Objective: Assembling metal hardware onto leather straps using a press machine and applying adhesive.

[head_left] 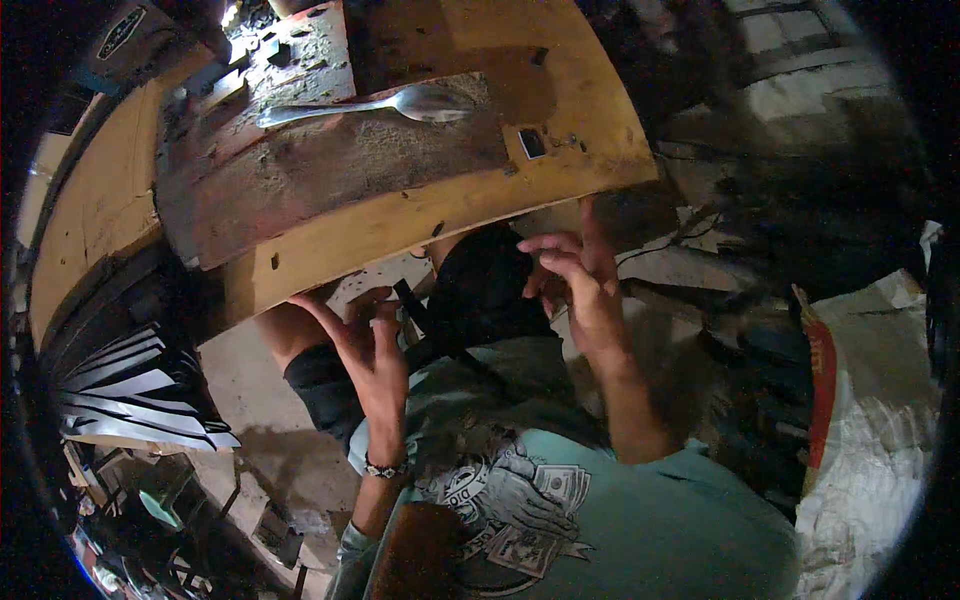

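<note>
My left hand [372,350] is below the table's front edge. Its fingers are apart, one stretched toward the edge and the others bent, and nothing shows in them. Farther right, my right hand [585,280] is raised by the same edge with one finger pointing up to it and the rest loosely bent; it too appears to hold nothing. On the wooden table [390,225] lies a dark, dusty board [330,180]. Across that board rests a metal spoon [415,102], its bowl to the right. A small dark square piece with a pale rim [531,143] lies right of the board.
Brightly lit, a dusty pale panel [310,60] lies at the table's far side, with a dark box [135,40] to its left. Fanned sheets [140,390] stick out at the left. Clutter [170,500] covers the lower left. A crumpled white sack [870,420] stands at the right.
</note>
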Demonstrator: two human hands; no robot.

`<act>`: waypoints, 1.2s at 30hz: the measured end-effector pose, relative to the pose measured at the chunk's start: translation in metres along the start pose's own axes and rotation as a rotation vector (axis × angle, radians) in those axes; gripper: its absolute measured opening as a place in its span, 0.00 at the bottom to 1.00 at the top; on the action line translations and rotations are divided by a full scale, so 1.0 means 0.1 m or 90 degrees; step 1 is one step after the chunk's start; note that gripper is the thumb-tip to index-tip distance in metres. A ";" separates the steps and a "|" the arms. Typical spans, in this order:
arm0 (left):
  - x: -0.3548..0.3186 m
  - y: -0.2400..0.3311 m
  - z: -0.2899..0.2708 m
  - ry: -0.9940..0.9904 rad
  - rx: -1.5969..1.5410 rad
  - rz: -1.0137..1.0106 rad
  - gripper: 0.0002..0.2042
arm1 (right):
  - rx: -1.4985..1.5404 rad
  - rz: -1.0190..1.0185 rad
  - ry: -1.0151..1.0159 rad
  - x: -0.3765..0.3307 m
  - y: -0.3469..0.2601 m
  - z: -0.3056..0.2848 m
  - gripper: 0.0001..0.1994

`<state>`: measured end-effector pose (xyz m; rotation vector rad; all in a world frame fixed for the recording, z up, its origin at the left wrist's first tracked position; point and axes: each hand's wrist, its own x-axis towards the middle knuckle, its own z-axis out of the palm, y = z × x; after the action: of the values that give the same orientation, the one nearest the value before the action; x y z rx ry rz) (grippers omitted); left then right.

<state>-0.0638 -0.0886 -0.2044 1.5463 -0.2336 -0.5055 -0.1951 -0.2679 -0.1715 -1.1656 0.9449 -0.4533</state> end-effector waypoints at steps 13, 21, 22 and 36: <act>-0.15 -0.16 0.04 -0.133 0.251 0.065 0.34 | 0.117 0.028 -0.071 -0.07 -0.05 -0.19 0.39; 0.14 -0.02 -0.43 0.104 0.082 0.035 0.07 | -0.094 -0.084 0.034 0.02 0.01 -0.16 0.08; 0.18 0.09 -0.43 0.121 0.076 0.031 0.07 | -0.102 -0.069 0.000 0.04 -0.08 -0.09 0.05; -0.04 0.32 -0.69 0.139 0.018 0.035 0.13 | 0.280 0.285 -0.547 -0.07 -0.09 1.23 0.16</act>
<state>-0.0310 -0.0271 -0.1740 1.6038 -0.1151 -0.2888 -0.0974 -0.1962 -0.1498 -0.6052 0.2977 0.2066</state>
